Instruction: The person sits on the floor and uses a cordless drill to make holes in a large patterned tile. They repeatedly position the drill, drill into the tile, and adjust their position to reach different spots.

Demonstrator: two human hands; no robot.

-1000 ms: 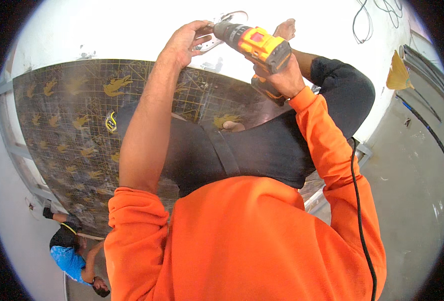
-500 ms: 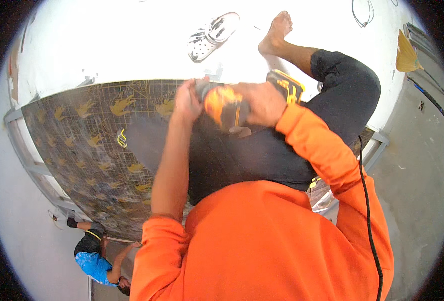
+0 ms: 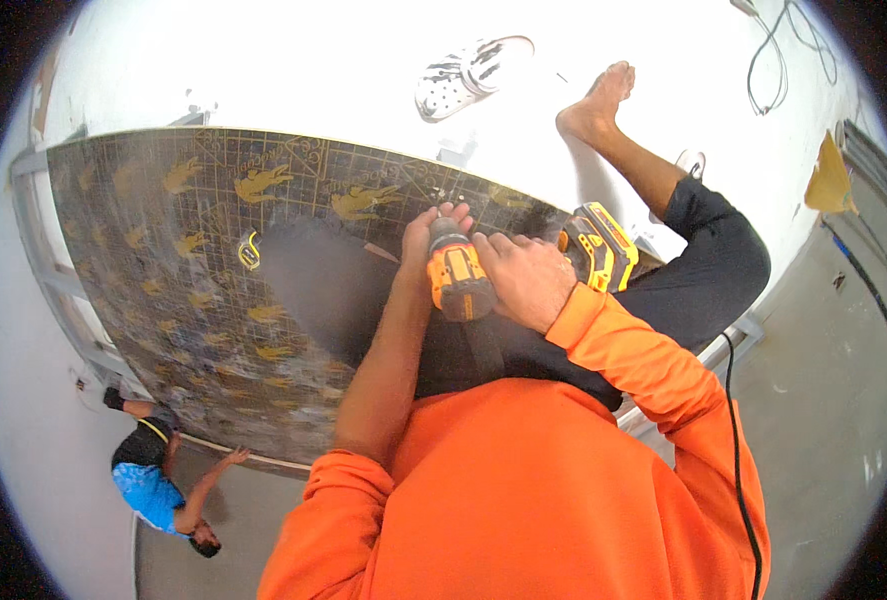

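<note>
My right hand wraps around the grip of a yellow and black cordless drill. The drill's battery sticks out to the right of that hand. My left hand cups the drill's nose, its fingertips curling past the chuck; whether a screw or bit lies in them is hidden. Just beyond the fingertips, tiny bright specks show on a dark panel printed with yellow figures and lines. I sit on this panel with my legs folded over it. A small yellow tape measure lies on it, left of my knee.
A black-and-white clog lies beyond the panel, near my bare foot. Another person in blue crouches at the panel's lower left edge. A broom and a looped cable are at the right. A black cord hangs over my right side.
My view has shifted, and the drill has turned with its nose pointing away from me. My left hand stays at the nose, its fingertips now showing past it.
</note>
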